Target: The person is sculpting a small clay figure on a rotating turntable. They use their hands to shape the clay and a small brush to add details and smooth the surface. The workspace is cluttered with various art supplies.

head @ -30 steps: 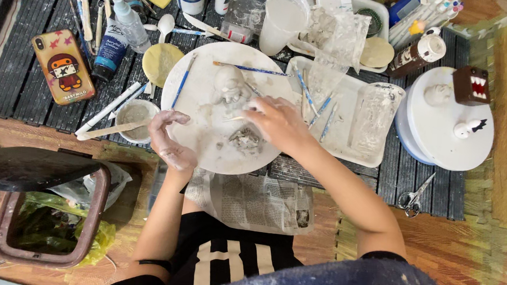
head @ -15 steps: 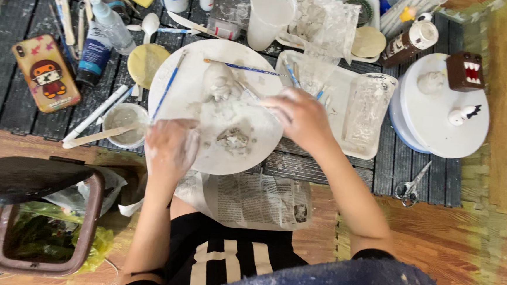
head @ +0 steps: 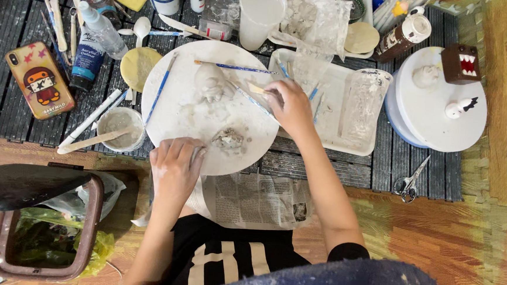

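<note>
A round white board (head: 179, 106) lies on dark slats before me, smeared with clay. A pale clay figure (head: 211, 82) rests near its top and a grey clay lump (head: 229, 140) near its lower edge. My left hand (head: 174, 168) lies flat on the board's near rim, fingers together, holding nothing. My right hand (head: 291, 106) is at the board's right edge, closed on a thin blue-handled tool (head: 250, 99) whose end points toward the figure. Two blue-handled brushes (head: 162, 87) lie on the board.
A clear plastic tray (head: 349, 116) sits right of the board, a white turntable (head: 437, 107) with small figures beyond it. A small cup with a stick (head: 118, 129), a phone (head: 39, 79), paint tubes and scissors (head: 408, 182) lie around. Newspaper (head: 256, 200) and a bin (head: 43, 229) are nearer me.
My left hand has come down from mid-board to rest flat on the near rim. My right hand moved from the clay lump up to the board's right edge with a tool.
</note>
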